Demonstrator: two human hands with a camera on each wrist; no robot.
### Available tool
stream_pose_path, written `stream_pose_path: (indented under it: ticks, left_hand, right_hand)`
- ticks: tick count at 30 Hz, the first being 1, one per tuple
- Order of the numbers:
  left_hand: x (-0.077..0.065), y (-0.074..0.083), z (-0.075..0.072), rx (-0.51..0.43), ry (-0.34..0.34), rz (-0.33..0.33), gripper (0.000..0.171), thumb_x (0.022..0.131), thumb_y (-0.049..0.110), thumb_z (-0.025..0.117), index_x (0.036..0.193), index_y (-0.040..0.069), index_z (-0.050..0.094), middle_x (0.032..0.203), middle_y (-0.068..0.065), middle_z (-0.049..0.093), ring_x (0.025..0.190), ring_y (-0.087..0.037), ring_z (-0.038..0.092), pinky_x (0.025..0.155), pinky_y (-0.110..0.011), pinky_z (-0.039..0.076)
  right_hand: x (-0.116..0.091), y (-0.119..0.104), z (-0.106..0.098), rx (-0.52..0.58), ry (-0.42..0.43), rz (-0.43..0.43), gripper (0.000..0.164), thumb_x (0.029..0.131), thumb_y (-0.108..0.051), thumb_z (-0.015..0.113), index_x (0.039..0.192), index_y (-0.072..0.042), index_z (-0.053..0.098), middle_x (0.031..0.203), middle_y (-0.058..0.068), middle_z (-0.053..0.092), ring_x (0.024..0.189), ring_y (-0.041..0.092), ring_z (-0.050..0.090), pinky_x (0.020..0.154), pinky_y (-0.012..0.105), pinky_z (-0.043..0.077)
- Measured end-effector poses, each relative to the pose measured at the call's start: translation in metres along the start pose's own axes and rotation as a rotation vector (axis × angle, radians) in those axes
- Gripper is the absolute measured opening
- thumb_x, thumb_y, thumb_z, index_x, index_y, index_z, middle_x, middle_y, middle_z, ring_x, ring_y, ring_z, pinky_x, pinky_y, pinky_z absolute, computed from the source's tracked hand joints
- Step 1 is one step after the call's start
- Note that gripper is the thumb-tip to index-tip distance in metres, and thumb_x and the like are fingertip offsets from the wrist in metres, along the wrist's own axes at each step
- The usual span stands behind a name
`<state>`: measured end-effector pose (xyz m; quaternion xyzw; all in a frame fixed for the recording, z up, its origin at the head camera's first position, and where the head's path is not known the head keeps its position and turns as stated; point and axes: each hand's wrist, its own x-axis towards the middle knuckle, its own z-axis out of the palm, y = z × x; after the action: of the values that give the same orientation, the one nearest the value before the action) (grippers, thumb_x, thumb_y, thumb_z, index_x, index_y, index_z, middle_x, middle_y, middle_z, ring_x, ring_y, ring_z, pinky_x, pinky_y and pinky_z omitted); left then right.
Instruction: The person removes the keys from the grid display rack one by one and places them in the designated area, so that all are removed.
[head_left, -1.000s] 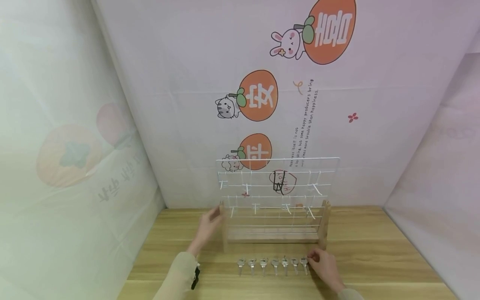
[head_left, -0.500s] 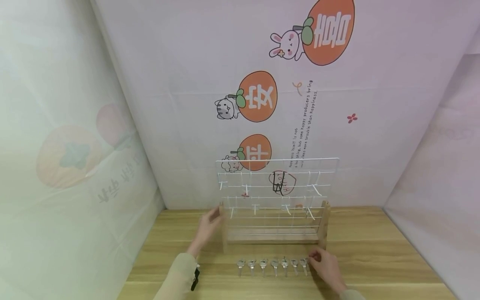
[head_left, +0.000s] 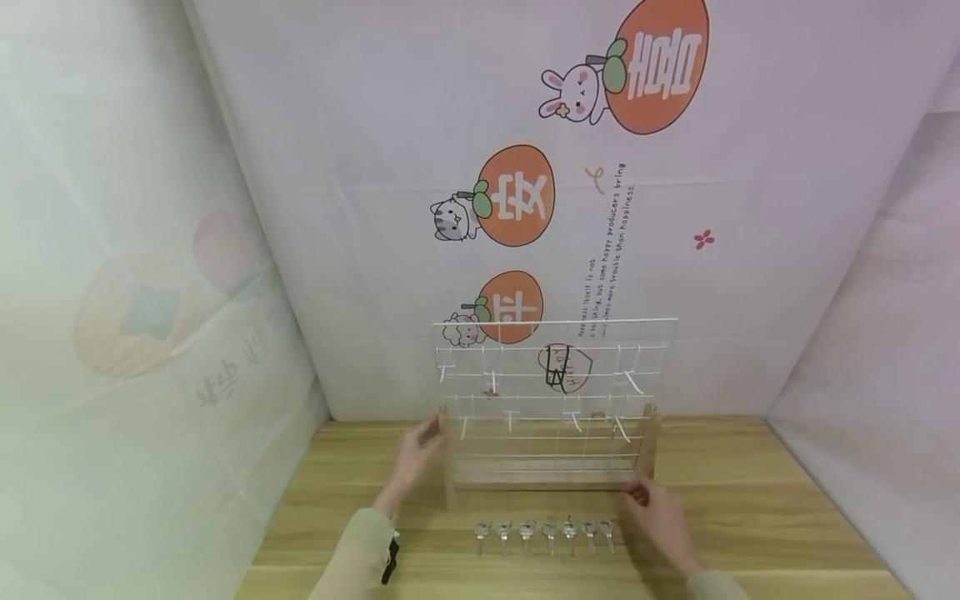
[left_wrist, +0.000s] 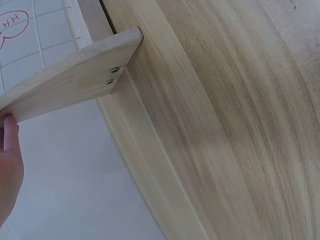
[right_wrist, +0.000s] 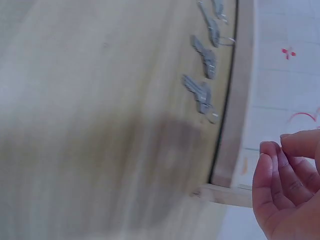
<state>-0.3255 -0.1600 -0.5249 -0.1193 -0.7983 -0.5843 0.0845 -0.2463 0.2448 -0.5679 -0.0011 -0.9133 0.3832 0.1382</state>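
A white wire grid rack (head_left: pixel 555 322) stands in a wooden frame with several white hooks (head_left: pixel 633 383) on it. My left hand (head_left: pixel 416 454) holds the upper part of the frame's left wooden post (left_wrist: pixel 75 82), fingertips at its edge. In front of the frame several silver keys (head_left: pixel 550 529) lie in a row on the table. Just right of the rightmost key (right_wrist: pixel 200 95) and above the table is my right hand (head_left: pixel 662 518), near the foot of the right post (head_left: pixel 649 433). Its fingers are loosely curled, thumb close to fingertips, and nothing shows between them.
Behind the rack hangs a white cloth (head_left: pixel 360 275) printed with orange fruits and small animals. More white cloth closes off both sides of the wooden table (head_left: pixel 750 500). A black item (head_left: pixel 391 560) is at the left wrist.
My right hand has risen from beside the rightmost key, toward the foot of the right post. The left hand stays on the left post, and the keys stay in their row.
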Motion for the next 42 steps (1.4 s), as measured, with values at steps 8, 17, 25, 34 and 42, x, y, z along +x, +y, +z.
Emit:
stream_pose_path:
  ticks: [8, 17, 25, 34, 42]
  left_hand:
    - [0.0, -0.002, -0.001, -0.009, 0.001, -0.006, 0.059, 0.094, 0.019, 0.068, 0.142, -0.006, 0.045, 0.14, -0.028, 0.055, 0.128, -0.043, 0.056, 0.107, -0.049, 0.05]
    - [-0.001, -0.003, 0.0, -0.008, 0.007, -0.021, 0.061, 0.093, 0.02, 0.068, 0.142, -0.008, 0.045, 0.139, -0.029, 0.055, 0.129, -0.043, 0.056, 0.107, -0.048, 0.051]
    - [-0.003, 0.01, 0.001, -0.002, 0.013, -0.011, 0.055, 0.095, 0.008, 0.064, 0.14, -0.014, 0.043, 0.138, -0.035, 0.053, 0.128, -0.049, 0.053, 0.108, -0.056, 0.047]
    - [0.0, -0.002, -0.001, 0.013, -0.001, 0.003, 0.055, 0.095, 0.012, 0.065, 0.141, -0.009, 0.045, 0.138, -0.03, 0.056, 0.128, -0.045, 0.055, 0.106, -0.049, 0.052]
    - [0.001, -0.003, -0.001, 0.026, -0.003, 0.009, 0.055, 0.094, 0.013, 0.067, 0.141, -0.006, 0.047, 0.138, -0.028, 0.057, 0.127, -0.043, 0.057, 0.106, -0.048, 0.052]
  right_hand:
    - [0.015, -0.018, -0.022, 0.019, 0.011, -0.009, 0.012, 0.089, -0.003, 0.068, 0.1, 0.003, 0.067, 0.094, 0.016, 0.074, 0.077, 0.015, 0.066, 0.064, 0.013, 0.054]
    - [0.032, -0.042, -0.038, 0.045, 0.111, -0.073, 0.01, 0.089, -0.003, 0.067, 0.099, 0.0, 0.068, 0.094, 0.019, 0.074, 0.075, 0.015, 0.068, 0.06, 0.013, 0.054]
    - [0.044, -0.053, -0.044, 0.026, 0.163, -0.118, 0.014, 0.088, 0.002, 0.065, 0.101, -0.001, 0.068, 0.094, 0.019, 0.075, 0.073, 0.015, 0.069, 0.06, 0.014, 0.053]
    - [0.053, -0.059, -0.048, 0.052, 0.144, -0.127, 0.017, 0.09, 0.002, 0.065, 0.106, 0.003, 0.067, 0.101, 0.025, 0.073, 0.075, 0.025, 0.073, 0.06, 0.013, 0.057]
    - [0.057, -0.063, -0.046, 0.092, 0.146, -0.135, 0.015, 0.089, 0.005, 0.064, 0.104, 0.007, 0.067, 0.099, 0.027, 0.073, 0.074, 0.028, 0.073, 0.058, 0.012, 0.056]
